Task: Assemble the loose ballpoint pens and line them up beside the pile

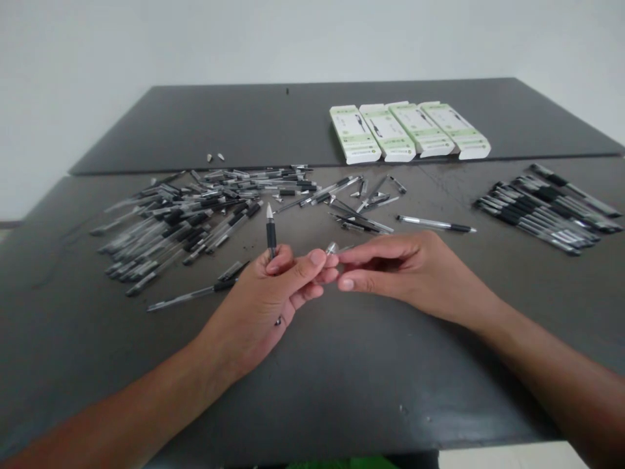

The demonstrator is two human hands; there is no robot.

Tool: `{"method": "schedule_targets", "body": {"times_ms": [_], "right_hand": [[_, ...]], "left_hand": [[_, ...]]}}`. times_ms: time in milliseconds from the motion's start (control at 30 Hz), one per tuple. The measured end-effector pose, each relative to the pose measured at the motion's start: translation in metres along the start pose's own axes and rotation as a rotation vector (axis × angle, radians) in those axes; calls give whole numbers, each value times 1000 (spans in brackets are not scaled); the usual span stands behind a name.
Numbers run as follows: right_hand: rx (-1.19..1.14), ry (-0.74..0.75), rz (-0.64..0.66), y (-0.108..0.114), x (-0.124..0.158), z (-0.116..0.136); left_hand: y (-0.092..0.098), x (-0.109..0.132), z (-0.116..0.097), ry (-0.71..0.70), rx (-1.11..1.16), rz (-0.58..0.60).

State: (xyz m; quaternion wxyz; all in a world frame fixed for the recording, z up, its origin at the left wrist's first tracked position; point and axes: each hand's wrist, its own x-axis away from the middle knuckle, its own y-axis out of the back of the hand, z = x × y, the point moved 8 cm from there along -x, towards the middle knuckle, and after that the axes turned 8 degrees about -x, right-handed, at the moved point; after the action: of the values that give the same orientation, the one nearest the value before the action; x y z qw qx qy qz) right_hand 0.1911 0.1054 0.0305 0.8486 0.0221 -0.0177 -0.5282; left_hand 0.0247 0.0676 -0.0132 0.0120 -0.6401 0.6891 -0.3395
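The left hand is closed around a pen, which stands nearly upright out of the curled fingers with its pale pointed tip at the top and its black grip just above the knuckles. The index finger of that hand stretches to the right and meets the fingertips of the right hand, which lies low over the table with thumb and forefinger pinched narrow. At that meeting point sits a small clear piece; which hand grips it cannot be told. Just left of the left hand 1 loose pen lies flat on the dark grey top. Beyond it, to the far left, spreads a big heap of pens, clear barrels with black grips, lying every way. Behind the hands, near the middle, is a smaller scatter of pens, and 1 single pen lies apart to its right. At the right edge a tidy row of pens lies side by side. Farther back, 4 white-and-green boxes sit touching in a line, and 2 tiny pale bits rest well to their left.
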Motion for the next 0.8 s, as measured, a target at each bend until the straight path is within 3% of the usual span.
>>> {"method": "schedule_targets", "body": {"times_ms": [133, 233, 400, 533, 800], "right_hand": [[467, 60, -38, 35, -5, 7], [644, 201, -43, 43, -8, 17], [627, 287, 106, 2, -2, 18], [827, 367, 131, -32, 0, 20], [1168, 182, 157, -55, -27, 18]], "left_hand": [[5, 1, -12, 28, 6, -129], [10, 2, -23, 31, 17, -230], [15, 1, -32, 27, 36, -306], [17, -2, -41, -15, 41, -296], [16, -3, -57, -120, 35, -204]]}}
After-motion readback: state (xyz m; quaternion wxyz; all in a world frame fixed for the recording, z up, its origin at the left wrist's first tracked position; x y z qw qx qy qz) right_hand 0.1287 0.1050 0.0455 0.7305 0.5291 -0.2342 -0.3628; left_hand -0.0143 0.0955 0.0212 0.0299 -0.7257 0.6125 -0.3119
